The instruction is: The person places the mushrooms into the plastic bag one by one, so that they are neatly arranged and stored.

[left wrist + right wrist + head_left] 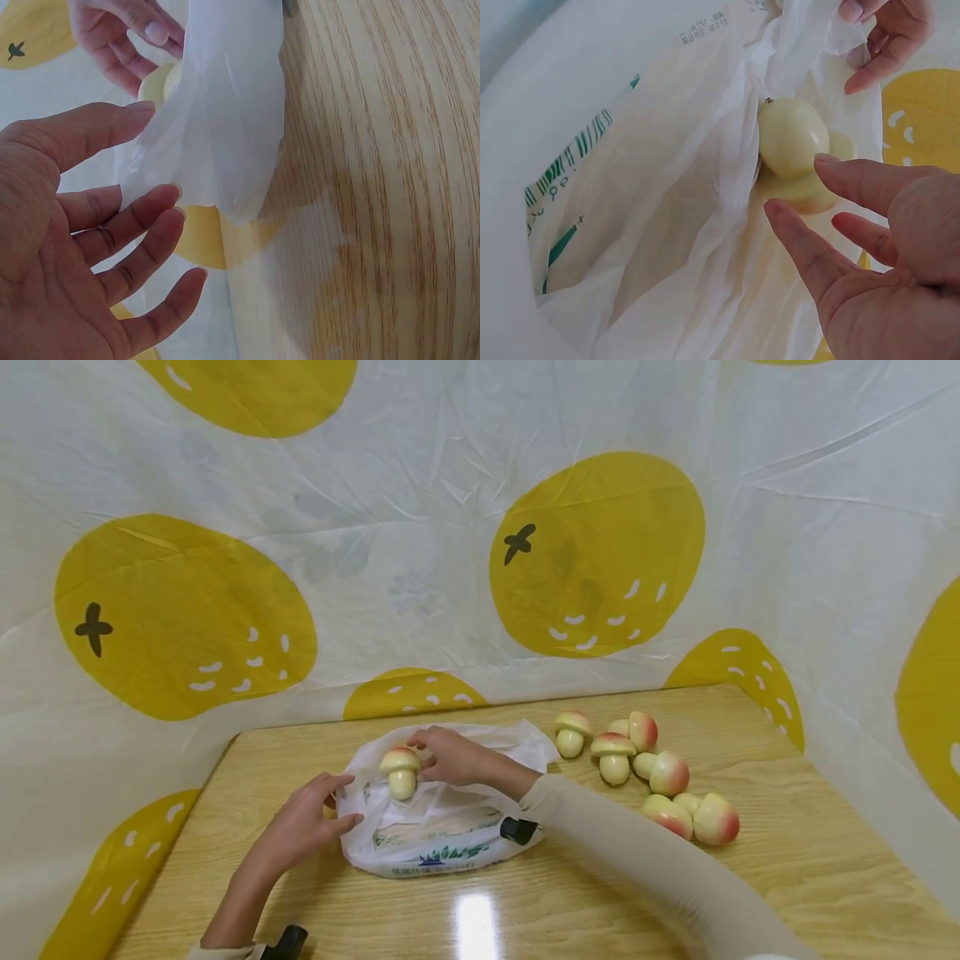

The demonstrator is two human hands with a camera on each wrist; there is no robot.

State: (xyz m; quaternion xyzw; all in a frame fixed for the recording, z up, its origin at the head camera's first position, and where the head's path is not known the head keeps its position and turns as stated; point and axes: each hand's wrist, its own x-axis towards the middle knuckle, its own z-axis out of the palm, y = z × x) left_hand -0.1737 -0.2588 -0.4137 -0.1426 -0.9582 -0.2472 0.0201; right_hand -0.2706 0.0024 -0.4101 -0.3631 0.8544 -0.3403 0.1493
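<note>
A pale toy mushroom [401, 773] with a red-tinged cap lies at the mouth of a white plastic bag [442, 847] with green and blue print. My right hand [453, 756] is right beside the cap; in the right wrist view its thumb overlaps the mushroom [791, 139] and the fingers are fairly straight. At the bag's left rim is my left hand [303, 818], thumb and fingers spread apart. The left wrist view shows the bag's edge [206, 142] between that thumb and the fingers, some fingertips overlapping the plastic.
Several more toy mushrooms [613, 758] lie in a loose group on the right of the wooden table [795, 877]. A white cloth [420, 568] with large yellow fruit shapes hangs behind the table and along its sides.
</note>
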